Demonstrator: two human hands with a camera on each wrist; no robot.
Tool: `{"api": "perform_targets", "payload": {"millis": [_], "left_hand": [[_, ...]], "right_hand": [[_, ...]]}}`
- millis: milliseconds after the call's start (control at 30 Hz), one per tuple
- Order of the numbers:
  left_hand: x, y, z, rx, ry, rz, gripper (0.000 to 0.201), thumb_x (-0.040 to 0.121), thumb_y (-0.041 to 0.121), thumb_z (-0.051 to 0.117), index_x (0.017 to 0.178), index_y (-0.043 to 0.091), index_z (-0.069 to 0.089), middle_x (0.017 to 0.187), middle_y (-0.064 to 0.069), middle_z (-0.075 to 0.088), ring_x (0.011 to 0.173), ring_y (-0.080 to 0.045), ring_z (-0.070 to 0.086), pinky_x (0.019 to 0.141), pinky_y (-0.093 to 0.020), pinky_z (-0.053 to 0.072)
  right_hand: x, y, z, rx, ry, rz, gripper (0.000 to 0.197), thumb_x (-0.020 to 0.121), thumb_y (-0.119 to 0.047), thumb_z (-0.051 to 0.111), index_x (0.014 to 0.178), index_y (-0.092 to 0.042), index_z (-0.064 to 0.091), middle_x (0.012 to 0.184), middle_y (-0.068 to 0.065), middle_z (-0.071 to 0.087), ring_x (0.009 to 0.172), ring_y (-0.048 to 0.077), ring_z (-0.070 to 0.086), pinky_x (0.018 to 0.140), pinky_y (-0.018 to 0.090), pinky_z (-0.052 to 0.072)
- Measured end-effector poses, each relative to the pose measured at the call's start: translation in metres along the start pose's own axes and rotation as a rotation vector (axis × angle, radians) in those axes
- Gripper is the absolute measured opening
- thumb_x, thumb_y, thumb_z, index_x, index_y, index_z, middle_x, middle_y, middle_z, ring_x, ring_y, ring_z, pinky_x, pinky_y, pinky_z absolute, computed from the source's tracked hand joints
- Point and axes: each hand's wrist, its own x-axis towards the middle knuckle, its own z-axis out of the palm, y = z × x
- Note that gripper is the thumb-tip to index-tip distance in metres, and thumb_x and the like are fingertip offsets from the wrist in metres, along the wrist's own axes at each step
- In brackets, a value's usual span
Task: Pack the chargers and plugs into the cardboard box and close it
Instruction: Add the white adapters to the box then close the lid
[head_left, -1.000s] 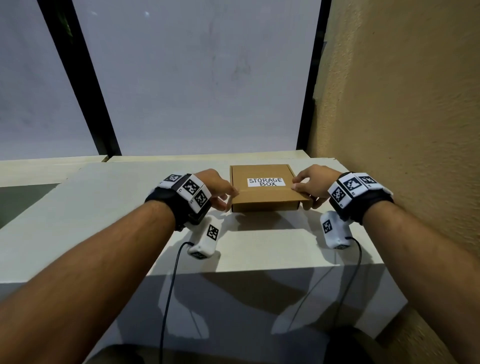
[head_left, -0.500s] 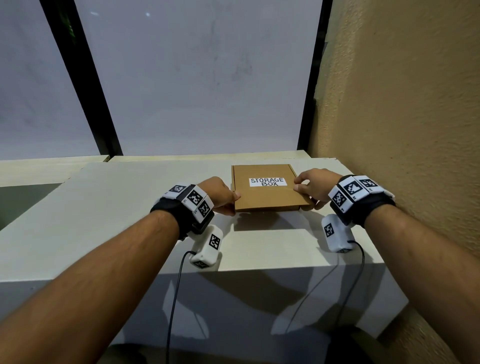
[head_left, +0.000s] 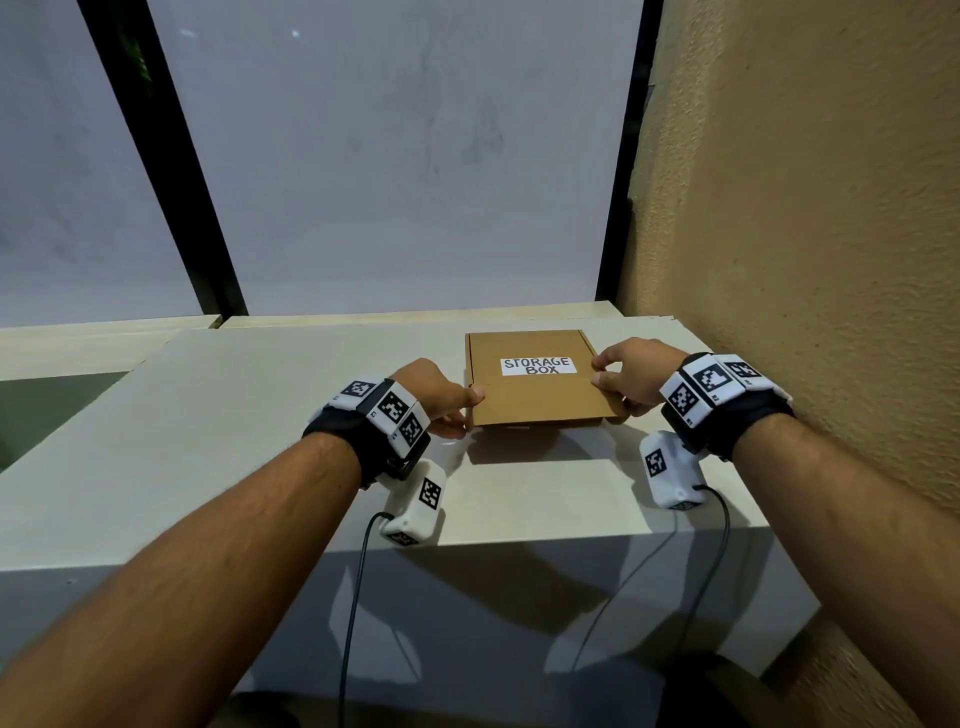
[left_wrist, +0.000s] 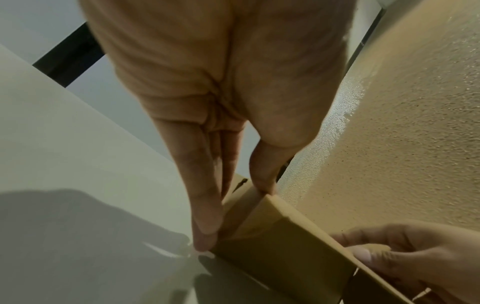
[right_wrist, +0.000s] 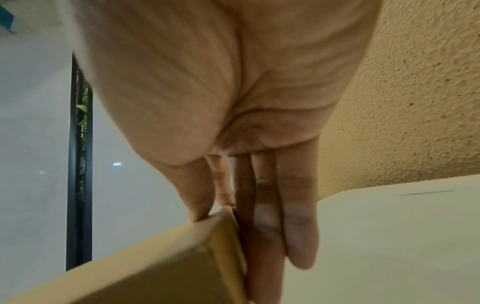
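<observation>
A flat brown cardboard box (head_left: 535, 400) with a white "STORAGE BOX" label lies lid down on the white table (head_left: 234, 415), near its right end. My left hand (head_left: 460, 408) grips the box's left side, thumb on the lid and fingers along the side wall. In the left wrist view the left hand (left_wrist: 233, 216) pinches the box (left_wrist: 280, 246) at its corner. My right hand (head_left: 615, 382) grips the right side the same way. The right wrist view has the right hand (right_wrist: 233, 226) with its thumb on the box (right_wrist: 155, 267). No chargers or plugs are visible.
A rough tan wall (head_left: 805, 234) rises close on the right of the table. Frosted window panes with black frames (head_left: 197, 208) stand behind it. Black cables (head_left: 353, 623) from the wrist cameras hang over the table's near edge (head_left: 519, 545).
Both hands have shifted slightly along the box's sides, and the left thumb now lies on the lid. The box stays in about the same spot.
</observation>
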Motion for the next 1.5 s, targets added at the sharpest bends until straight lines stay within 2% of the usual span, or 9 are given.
{"api": "perform_targets", "payload": {"millis": [233, 600, 667, 733, 800, 967, 1100, 1333, 1500], "left_hand": [[-0.001, -0.002, 0.000, -0.054, -0.073, 0.041, 0.031, 0.088, 0.020, 0.069, 0.103, -0.007, 0.069, 0.096, -0.020, 0.074, 0.084, -0.027, 0.073, 0.091, -0.037, 0.057], [0.001, -0.007, -0.002, -0.007, -0.115, 0.075, 0.019, 0.083, 0.017, 0.074, 0.073, 0.013, 0.059, 0.103, -0.020, 0.074, 0.099, -0.029, 0.072, 0.096, -0.040, 0.054], [0.000, -0.005, -0.001, 0.065, -0.100, 0.080, 0.017, 0.083, 0.021, 0.075, 0.091, 0.010, 0.064, 0.105, -0.019, 0.074, 0.099, -0.028, 0.072, 0.095, -0.040, 0.055], [0.001, -0.002, -0.001, 0.232, -0.050, 0.102, 0.055, 0.082, 0.031, 0.075, 0.127, 0.005, 0.058, 0.107, -0.013, 0.074, 0.099, -0.024, 0.072, 0.094, -0.039, 0.055], [-0.001, 0.002, -0.005, 0.465, 0.045, 0.175, 0.077, 0.079, 0.042, 0.076, 0.142, 0.010, 0.046, 0.126, -0.007, 0.067, 0.113, -0.023, 0.065, 0.101, -0.038, 0.049], [0.003, 0.006, -0.005, 0.704, 0.068, 0.382, 0.087, 0.078, 0.037, 0.077, 0.151, 0.022, 0.032, 0.155, -0.003, 0.037, 0.139, -0.025, 0.040, 0.113, -0.040, 0.034], [0.006, 0.007, 0.000, 0.873, 0.038, 0.449, 0.067, 0.082, 0.036, 0.073, 0.140, 0.015, 0.047, 0.155, -0.005, 0.035, 0.133, -0.030, 0.044, 0.108, -0.041, 0.039], [0.012, 0.012, -0.002, 0.936, 0.028, 0.468, 0.063, 0.072, 0.044, 0.080, 0.123, 0.013, 0.059, 0.135, -0.007, 0.057, 0.112, -0.027, 0.059, 0.088, -0.035, 0.048], [0.012, 0.018, 0.002, 0.912, 0.050, 0.448, 0.039, 0.061, 0.043, 0.088, 0.077, 0.015, 0.066, 0.114, -0.005, 0.070, 0.095, -0.024, 0.065, 0.078, -0.033, 0.053]], "right_hand": [[-0.002, -0.006, 0.001, -0.072, 0.037, -0.002, 0.036, 0.095, -0.029, 0.055, 0.130, -0.018, 0.057, 0.095, 0.010, 0.069, 0.083, 0.029, 0.072, 0.082, 0.040, 0.059], [-0.003, -0.008, -0.001, -0.168, 0.041, -0.017, 0.036, 0.095, -0.027, 0.055, 0.130, -0.016, 0.058, 0.107, 0.012, 0.070, 0.091, 0.028, 0.071, 0.087, 0.039, 0.057], [-0.002, -0.007, -0.001, -0.156, 0.040, -0.018, 0.038, 0.095, -0.027, 0.057, 0.131, -0.018, 0.056, 0.103, 0.012, 0.071, 0.087, 0.026, 0.072, 0.084, 0.037, 0.058], [0.000, -0.004, -0.002, -0.150, 0.029, -0.028, 0.040, 0.093, -0.027, 0.060, 0.132, -0.019, 0.055, 0.097, 0.010, 0.073, 0.082, 0.022, 0.073, 0.077, 0.033, 0.059], [0.001, -0.002, -0.003, -0.166, 0.020, -0.045, 0.045, 0.089, -0.029, 0.065, 0.132, -0.019, 0.055, 0.097, 0.007, 0.073, 0.083, 0.019, 0.072, 0.067, 0.028, 0.055], [0.008, 0.004, -0.005, -0.261, 0.053, -0.111, 0.067, 0.074, -0.038, 0.079, 0.135, -0.025, 0.053, 0.125, 0.005, 0.058, 0.114, 0.024, 0.056, 0.091, 0.033, 0.044], [0.006, 0.007, 0.000, -0.332, 0.016, -0.202, 0.088, 0.069, -0.040, 0.082, 0.144, -0.025, 0.040, 0.144, 0.004, 0.040, 0.131, 0.025, 0.043, 0.107, 0.036, 0.036], [0.006, 0.003, -0.001, -0.444, -0.017, -0.262, 0.086, 0.073, -0.040, 0.079, 0.146, -0.021, 0.037, 0.139, 0.005, 0.048, 0.127, 0.025, 0.046, 0.104, 0.034, 0.037], [0.007, 0.000, -0.002, -0.458, -0.033, -0.269, 0.087, 0.070, -0.032, 0.083, 0.144, -0.018, 0.040, 0.134, 0.006, 0.049, 0.120, 0.024, 0.051, 0.098, 0.032, 0.040]]}}
